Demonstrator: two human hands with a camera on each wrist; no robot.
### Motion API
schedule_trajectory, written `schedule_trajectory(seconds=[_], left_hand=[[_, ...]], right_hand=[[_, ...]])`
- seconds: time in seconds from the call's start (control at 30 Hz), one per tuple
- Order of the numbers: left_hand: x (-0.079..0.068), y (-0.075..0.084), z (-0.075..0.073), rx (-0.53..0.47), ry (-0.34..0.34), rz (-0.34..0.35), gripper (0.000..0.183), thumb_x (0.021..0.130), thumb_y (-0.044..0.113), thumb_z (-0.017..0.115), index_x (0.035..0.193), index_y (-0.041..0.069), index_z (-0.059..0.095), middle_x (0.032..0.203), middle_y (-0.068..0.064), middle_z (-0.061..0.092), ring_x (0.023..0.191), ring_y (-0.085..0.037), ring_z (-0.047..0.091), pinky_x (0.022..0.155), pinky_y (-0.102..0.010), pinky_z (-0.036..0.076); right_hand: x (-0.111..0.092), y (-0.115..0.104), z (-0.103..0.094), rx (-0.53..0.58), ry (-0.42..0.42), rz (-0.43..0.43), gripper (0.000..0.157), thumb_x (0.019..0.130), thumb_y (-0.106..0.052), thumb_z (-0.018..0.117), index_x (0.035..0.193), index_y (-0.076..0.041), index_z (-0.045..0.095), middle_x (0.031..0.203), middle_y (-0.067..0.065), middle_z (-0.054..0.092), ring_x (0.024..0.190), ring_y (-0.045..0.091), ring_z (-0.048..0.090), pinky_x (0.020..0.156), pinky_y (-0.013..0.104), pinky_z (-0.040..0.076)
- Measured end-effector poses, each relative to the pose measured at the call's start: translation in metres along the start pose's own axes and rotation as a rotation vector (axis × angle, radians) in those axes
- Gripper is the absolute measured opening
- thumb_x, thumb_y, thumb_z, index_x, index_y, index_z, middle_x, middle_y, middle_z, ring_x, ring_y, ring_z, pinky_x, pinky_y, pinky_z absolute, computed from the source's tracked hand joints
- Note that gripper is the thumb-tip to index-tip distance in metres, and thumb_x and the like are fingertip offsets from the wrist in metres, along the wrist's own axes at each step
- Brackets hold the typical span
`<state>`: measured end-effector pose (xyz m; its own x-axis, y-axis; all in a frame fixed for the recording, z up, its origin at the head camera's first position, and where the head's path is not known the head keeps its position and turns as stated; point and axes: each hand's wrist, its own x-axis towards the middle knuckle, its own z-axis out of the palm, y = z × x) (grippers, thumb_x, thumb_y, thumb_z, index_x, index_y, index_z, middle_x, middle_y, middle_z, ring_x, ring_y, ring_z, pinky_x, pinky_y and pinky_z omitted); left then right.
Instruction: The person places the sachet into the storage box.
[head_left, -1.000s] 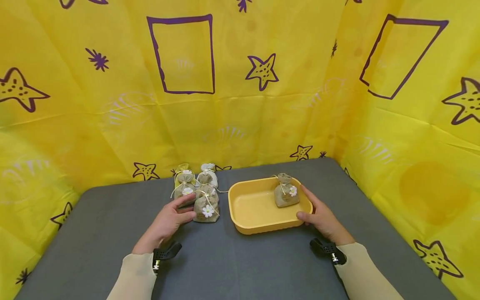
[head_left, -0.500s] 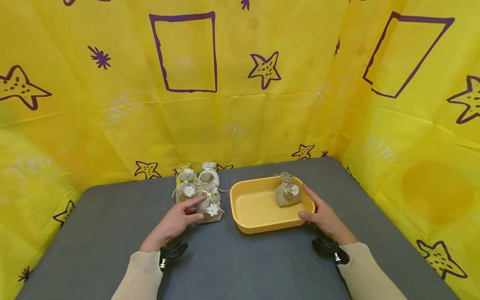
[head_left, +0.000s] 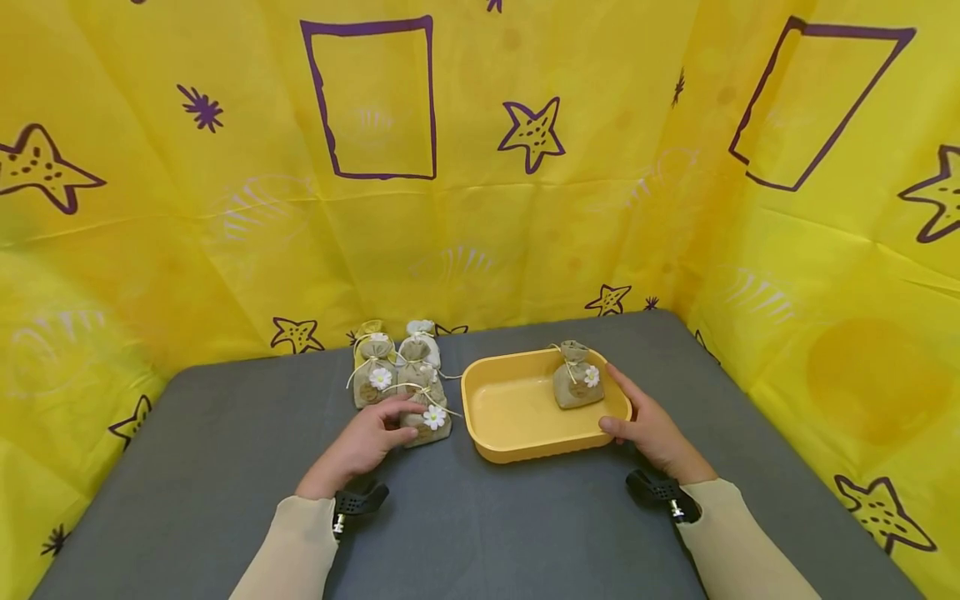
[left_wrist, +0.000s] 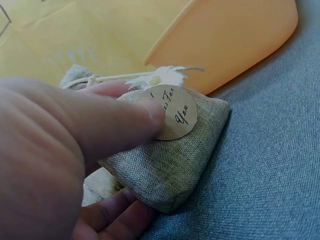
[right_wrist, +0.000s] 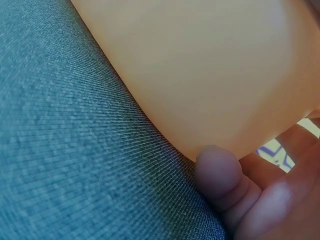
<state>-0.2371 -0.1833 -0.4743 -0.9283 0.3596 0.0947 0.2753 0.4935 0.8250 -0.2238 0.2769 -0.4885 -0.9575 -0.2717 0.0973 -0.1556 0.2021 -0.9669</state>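
My left hand point(head_left: 366, 442) holds the front brown burlap sachet point(left_wrist: 170, 170), left of the tray. Its thumb lies across the round paper tag point(left_wrist: 184, 116), and other fingers show at the bag's far side and lower edge in the left wrist view. A white daisy point(head_left: 434, 417) and a cream cord trim this bag, which leans slightly. My right hand point(head_left: 656, 437) grips the right end of the yellow tray point(head_left: 510, 412), thumb on the near wall and fingers round the far side. Inside the tray, toward the right, another brown sachet point(head_left: 576, 393) stands upright.
Behind the held bag stand more tied sachets: a brown one point(head_left: 372, 390) with a daisy, another brown one point(head_left: 411, 377), a yellow one point(head_left: 360, 357) and a white one point(head_left: 432, 348). A yellow printed cloth point(head_left: 480, 217) encloses the grey table point(head_left: 480, 525).
My left hand has moved right and farther over the front sachet, which has shifted a little toward the tray and tilted. My right hand keeps its hold on the tray.
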Motion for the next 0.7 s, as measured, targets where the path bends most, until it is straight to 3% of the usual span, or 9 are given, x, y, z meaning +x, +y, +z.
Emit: schedule_trajectory(seconds=[0.1, 0.23, 0.3, 0.5, 0.57, 0.7], left_hand=[[0.0009, 0.0021, 0.0018, -0.023, 0.001, -0.007, 0.033, 0.088, 0.013, 0.077, 0.121, 0.017, 0.073, 0.139, -0.011, 0.055, 0.135, -0.034, 0.042, 0.103, -0.052, 0.039], [0.0014, 0.0042, 0.0048, 0.031, -0.012, 0.017, 0.041, 0.089, 0.015, 0.076, 0.129, 0.02, 0.07, 0.139, -0.007, 0.055, 0.139, -0.033, 0.036, 0.105, -0.054, 0.035], [0.0013, 0.0042, 0.0062, 0.076, -0.018, 0.028, 0.042, 0.09, 0.016, 0.076, 0.13, 0.022, 0.069, 0.136, -0.005, 0.056, 0.133, -0.032, 0.043, 0.103, -0.052, 0.038], [0.0009, 0.0052, 0.0071, 0.111, -0.013, 0.041, 0.034, 0.089, 0.016, 0.076, 0.123, 0.021, 0.073, 0.136, -0.006, 0.057, 0.125, -0.029, 0.051, 0.098, -0.048, 0.042], [0.0007, 0.0062, 0.0071, 0.106, 0.0, 0.046, 0.032, 0.088, 0.015, 0.077, 0.119, 0.021, 0.074, 0.137, -0.007, 0.057, 0.132, -0.03, 0.047, 0.102, -0.051, 0.039], [0.001, 0.0079, 0.0078, 0.076, 0.029, 0.077, 0.028, 0.085, 0.01, 0.078, 0.111, 0.022, 0.076, 0.123, 0.001, 0.064, 0.12, -0.024, 0.054, 0.097, -0.047, 0.043]], right_hand=[[0.0001, -0.0008, 0.0001, -0.003, -0.003, 0.0, 0.086, 0.092, -0.01, 0.071, 0.161, -0.017, 0.019, 0.13, 0.026, 0.045, 0.074, 0.023, 0.055, 0.061, 0.031, 0.05], [-0.0001, -0.0001, -0.0002, -0.015, -0.002, 0.0, 0.085, 0.093, -0.012, 0.071, 0.161, -0.018, 0.02, 0.124, 0.026, 0.048, 0.074, 0.024, 0.055, 0.062, 0.031, 0.05], [-0.0002, 0.0006, -0.0003, -0.022, -0.001, 0.0, 0.085, 0.093, -0.012, 0.071, 0.161, -0.018, 0.02, 0.123, 0.026, 0.049, 0.074, 0.024, 0.055, 0.062, 0.031, 0.05], [0.0, 0.0016, -0.0007, -0.012, -0.001, 0.001, 0.085, 0.093, -0.01, 0.071, 0.161, -0.018, 0.02, 0.125, 0.027, 0.048, 0.074, 0.023, 0.056, 0.061, 0.031, 0.051], [0.0006, 0.0021, -0.001, -0.007, -0.001, 0.002, 0.085, 0.093, -0.01, 0.071, 0.161, -0.018, 0.02, 0.125, 0.026, 0.048, 0.074, 0.023, 0.056, 0.061, 0.031, 0.051], [0.0012, 0.0024, -0.0012, -0.011, 0.001, 0.001, 0.085, 0.093, -0.009, 0.07, 0.161, -0.018, 0.02, 0.125, 0.026, 0.048, 0.074, 0.023, 0.056, 0.061, 0.031, 0.051]])
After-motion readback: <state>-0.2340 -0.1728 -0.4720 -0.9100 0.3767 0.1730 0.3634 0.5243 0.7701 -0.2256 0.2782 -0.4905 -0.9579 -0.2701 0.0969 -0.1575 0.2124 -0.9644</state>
